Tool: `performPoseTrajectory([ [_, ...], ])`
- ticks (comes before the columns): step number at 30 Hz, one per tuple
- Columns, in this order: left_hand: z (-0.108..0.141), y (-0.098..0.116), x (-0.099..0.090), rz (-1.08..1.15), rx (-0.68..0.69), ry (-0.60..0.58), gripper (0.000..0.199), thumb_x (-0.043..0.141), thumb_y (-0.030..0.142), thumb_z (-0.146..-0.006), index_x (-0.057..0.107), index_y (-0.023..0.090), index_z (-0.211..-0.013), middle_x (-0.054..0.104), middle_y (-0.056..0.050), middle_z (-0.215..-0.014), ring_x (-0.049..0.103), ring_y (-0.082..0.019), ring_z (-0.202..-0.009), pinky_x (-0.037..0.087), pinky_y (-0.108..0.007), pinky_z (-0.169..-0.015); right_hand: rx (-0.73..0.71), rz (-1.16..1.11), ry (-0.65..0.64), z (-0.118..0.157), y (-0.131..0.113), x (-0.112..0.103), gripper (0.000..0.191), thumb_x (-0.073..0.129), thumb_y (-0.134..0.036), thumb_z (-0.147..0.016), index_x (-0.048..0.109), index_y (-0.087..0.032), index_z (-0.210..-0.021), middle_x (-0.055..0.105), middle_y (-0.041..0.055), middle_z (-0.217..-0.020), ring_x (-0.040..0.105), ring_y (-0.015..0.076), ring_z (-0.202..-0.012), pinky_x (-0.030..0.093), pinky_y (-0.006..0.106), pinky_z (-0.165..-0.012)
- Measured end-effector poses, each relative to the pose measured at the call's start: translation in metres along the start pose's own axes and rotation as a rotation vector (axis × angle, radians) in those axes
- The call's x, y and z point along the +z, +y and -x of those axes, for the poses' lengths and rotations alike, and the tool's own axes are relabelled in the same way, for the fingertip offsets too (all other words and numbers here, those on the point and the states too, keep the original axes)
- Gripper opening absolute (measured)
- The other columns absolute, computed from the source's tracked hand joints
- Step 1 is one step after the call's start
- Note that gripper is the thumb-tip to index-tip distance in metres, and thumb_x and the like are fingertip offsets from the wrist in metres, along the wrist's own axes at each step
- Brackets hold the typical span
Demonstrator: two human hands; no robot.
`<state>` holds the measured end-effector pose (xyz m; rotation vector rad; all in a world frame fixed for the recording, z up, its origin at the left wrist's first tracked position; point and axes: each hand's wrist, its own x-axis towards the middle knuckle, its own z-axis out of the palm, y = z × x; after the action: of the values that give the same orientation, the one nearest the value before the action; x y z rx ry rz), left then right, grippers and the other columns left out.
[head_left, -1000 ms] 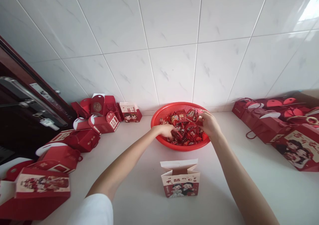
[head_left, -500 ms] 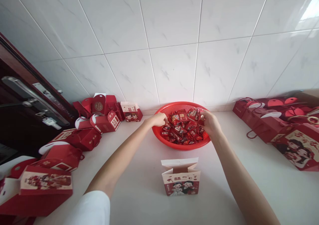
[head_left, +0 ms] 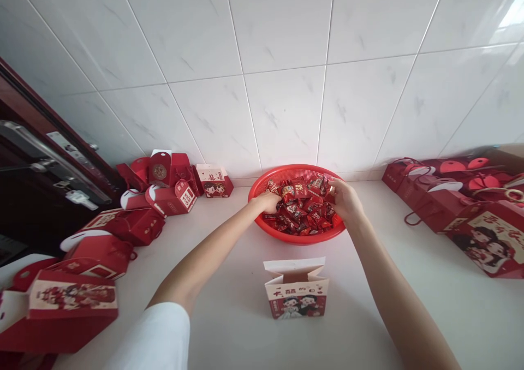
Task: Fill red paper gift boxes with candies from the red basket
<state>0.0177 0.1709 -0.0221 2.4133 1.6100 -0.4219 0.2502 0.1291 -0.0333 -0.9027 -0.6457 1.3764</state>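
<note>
A red plastic basket (head_left: pixel 301 240) holds a heap of red-wrapped candies (head_left: pixel 305 212). Inside its left side, my left hand (head_left: pixel 267 201) is among the candies with its fingers pressed together; whatever lies between them is hidden. My right hand (head_left: pixel 346 200) is at the basket's right side, a ring on one finger. Its fingers are curled in against a wrapped candy (head_left: pixel 326 182), partly hidden by the hand. In front of the basket, a small paper gift box (head_left: pixel 297 299) stands upright with its top open, a cartoon couple printed on its front.
Several red gift boxes (head_left: pixel 94 255) line the left side, beside a dark door (head_left: pixel 36 184) with a metal handle. A closed cartoon box (head_left: pixel 214 181) stands by the tiled wall (head_left: pixel 282 113). More red boxes with cord handles (head_left: pixel 434 203) are grouped on the right.
My left hand has moved right and slightly down, deeper into the candies. My right hand stays at the basket's right side with little movement. The view has shifted slightly.
</note>
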Motion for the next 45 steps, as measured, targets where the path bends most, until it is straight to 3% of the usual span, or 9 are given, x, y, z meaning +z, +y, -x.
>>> performPoseTrajectory([
  [3,0.001,0.000,0.000,-0.003,-0.002,0.034,0.026,0.073,0.027,-0.075,0.073,0.019,-0.099,0.072,-0.016,-0.111,0.055,-0.038,-0.124,0.048,-0.044,-0.102,-0.002,-0.001,0.001,0.001,-0.001,0.001,0.021,0.075,-0.026,-0.056,0.058,-0.023,-0.067,0.059,-0.0027,-0.061,0.054,0.0141,-0.059,0.046,0.026,-0.049],
  [7,0.001,-0.001,0.000,0.014,0.010,0.045,0.021,0.074,0.033,-0.075,0.072,0.021,-0.092,0.074,-0.011,-0.103,0.059,-0.035,-0.118,0.048,-0.038,-0.099,-0.003,-0.012,0.008,0.003,-0.001,0.002,0.020,0.074,-0.026,-0.055,0.060,-0.023,-0.068,0.061,-0.0024,-0.064,0.052,0.0136,-0.058,0.044,0.026,-0.048],
  [12,-0.001,-0.001,0.000,0.048,-0.001,0.028,0.031,0.076,0.028,-0.070,0.072,0.021,-0.101,0.074,-0.011,-0.110,0.068,-0.032,-0.106,0.053,-0.033,-0.086,0.009,0.003,-0.010,0.002,-0.002,0.001,0.021,0.075,-0.026,-0.056,0.060,-0.023,-0.069,0.061,-0.0032,-0.062,0.052,0.0142,-0.056,0.044,0.027,-0.049],
  [17,-0.003,-0.003,0.002,0.091,-0.021,0.009,0.047,0.075,0.029,-0.071,0.069,0.019,-0.116,0.071,-0.015,-0.124,0.068,-0.034,-0.109,0.054,-0.034,-0.086,0.016,-0.017,-0.023,0.005,-0.005,0.003,0.025,0.076,-0.024,-0.051,0.065,-0.023,-0.073,0.064,-0.0027,-0.066,0.052,0.0145,-0.059,0.043,0.027,-0.049],
  [21,-0.006,-0.004,0.002,0.137,-0.016,-0.001,0.035,0.068,0.028,-0.078,0.071,0.020,-0.113,0.072,-0.012,-0.125,0.067,-0.031,-0.111,0.052,-0.032,-0.090,0.004,-0.005,-0.030,0.007,-0.006,0.004,0.026,0.077,-0.023,-0.050,0.065,-0.024,-0.073,0.065,-0.0027,-0.067,0.049,0.0142,-0.057,0.040,0.028,-0.047],
  [29,-0.011,-0.005,0.003,0.286,0.011,-0.007,0.026,0.067,0.017,-0.078,0.075,0.020,-0.102,0.077,-0.004,-0.108,0.070,-0.022,-0.098,0.052,-0.024,-0.079,-0.005,-0.017,-0.024,0.009,-0.007,0.006,0.025,0.079,-0.023,-0.049,0.066,-0.023,-0.070,0.064,-0.0032,-0.066,0.047,0.0127,-0.056,0.039,0.026,-0.045],
  [39,-0.011,-0.006,0.006,0.448,0.024,0.089,0.065,0.080,0.013,-0.064,0.067,0.015,-0.127,0.078,-0.006,-0.105,0.073,-0.025,-0.093,0.056,-0.026,-0.079,-0.028,-0.009,-0.039,0.011,-0.007,0.007,0.026,0.081,-0.024,-0.049,0.067,-0.023,-0.070,0.064,-0.0026,-0.066,0.047,0.0121,-0.054,0.040,0.024,-0.043],
  [43,-0.009,-0.003,0.003,0.472,0.065,0.107,0.046,0.067,0.011,-0.076,0.071,0.016,-0.121,0.079,-0.005,-0.105,0.074,-0.020,-0.094,0.056,-0.022,-0.080,-0.034,-0.002,-0.043,0.011,-0.007,0.007,0.024,0.078,-0.025,-0.049,0.067,-0.023,-0.070,0.064,-0.0032,-0.065,0.046,0.0120,-0.054,0.038,0.025,-0.043],
  [45,-0.007,-0.002,0.002,0.440,0.064,0.121,0.046,0.057,0.004,-0.077,0.073,0.018,-0.118,0.079,-0.004,-0.108,0.073,-0.018,-0.099,0.055,-0.022,-0.085,-0.034,-0.008,-0.043,0.011,-0.006,0.007,0.024,0.077,-0.025,-0.049,0.066,-0.023,-0.071,0.063,-0.0039,-0.065,0.045,0.0112,-0.053,0.037,0.025,-0.044],
])
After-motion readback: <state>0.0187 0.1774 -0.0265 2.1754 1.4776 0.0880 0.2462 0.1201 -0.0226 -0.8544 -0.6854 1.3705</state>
